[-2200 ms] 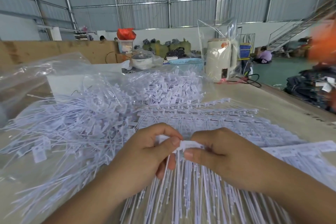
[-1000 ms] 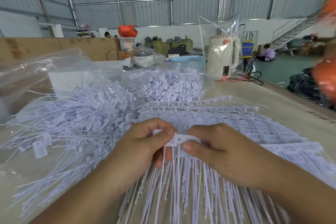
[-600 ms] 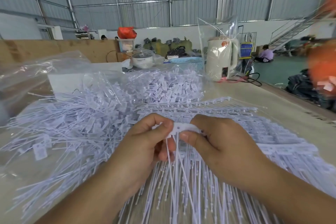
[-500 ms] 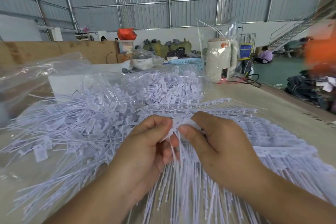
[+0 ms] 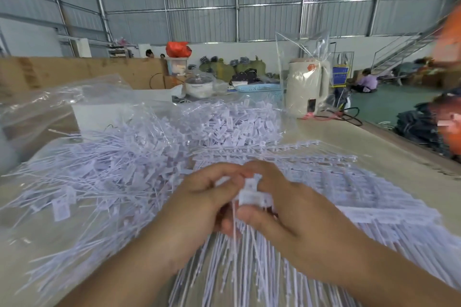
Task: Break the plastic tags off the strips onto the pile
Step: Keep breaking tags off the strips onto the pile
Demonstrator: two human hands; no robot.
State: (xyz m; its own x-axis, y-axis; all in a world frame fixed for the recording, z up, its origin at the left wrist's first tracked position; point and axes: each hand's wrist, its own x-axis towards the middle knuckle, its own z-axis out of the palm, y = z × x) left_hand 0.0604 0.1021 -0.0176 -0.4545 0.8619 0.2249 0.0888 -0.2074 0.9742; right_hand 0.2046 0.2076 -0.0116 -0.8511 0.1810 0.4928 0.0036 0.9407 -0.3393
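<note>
Both hands meet at the centre over a white plastic tag strip. My left hand pinches its left end, fingers curled. My right hand grips the strip's head between thumb and fingers. Thin white tails hang from the strip toward me. A big loose pile of broken-off white tags spreads to the left and behind the hands. Whole strips lie stacked flat on the right.
A clear plastic bag lies at the back left. A cream kettle in a plastic bag and a small pot stand at the table's far end. The table edge runs along the right.
Both hands have drawn closer together and dropped slightly toward me. The strip's head has turned and bunched up between the fingers.
</note>
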